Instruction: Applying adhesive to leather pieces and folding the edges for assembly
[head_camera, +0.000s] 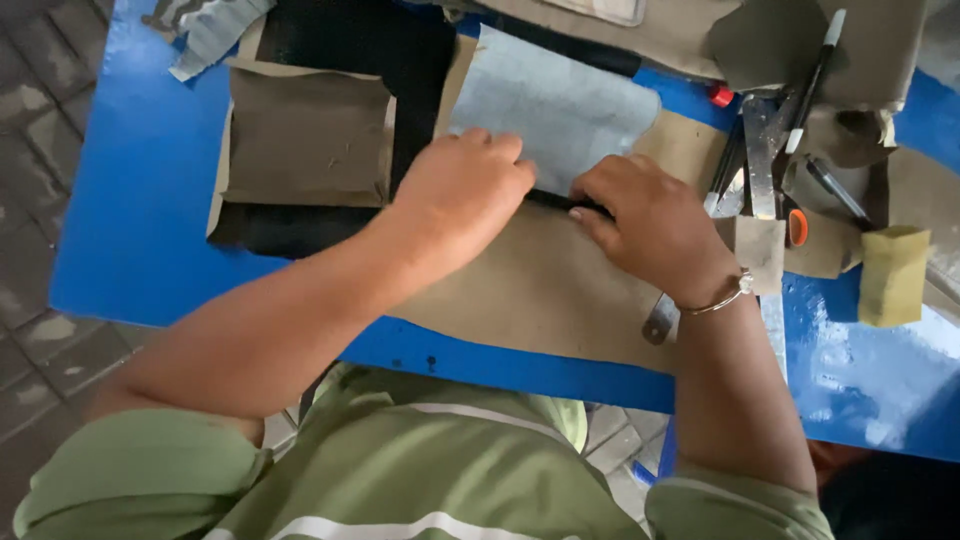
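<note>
- Left hand (462, 195): fingers curled down, knuckles up, pressing on the near edge of the grey sheet (555, 105) where it meets the black strip (565, 203); whether it pinches anything cannot be told.
- Right hand (650, 225): fingers bent, tips pressing on the black strip; a thin metal bangle (718, 300) circles the wrist.
- Black strip: one, narrow and dark, mostly hidden between the two hands; its long axis runs roughly left to right along the worktop, near its middle.
- Grey sheet: one, pale blue-grey, matt, roughly rectangular with a rounded right corner, lying towards the far edge.
- Tan sheet (540, 290): one, large, flat, cardboard-like, reaching to the near edge beneath both hands.
- Brown piece (305, 135): one, olive-brown, square-ish, on black material (350, 40) at the far left.
- Worktop (140, 200): glossy blue.
- Sponge (892, 275): one yellow block near the right edge.
- Pens (815, 85): at least three, among metal tools at the far right.
</note>
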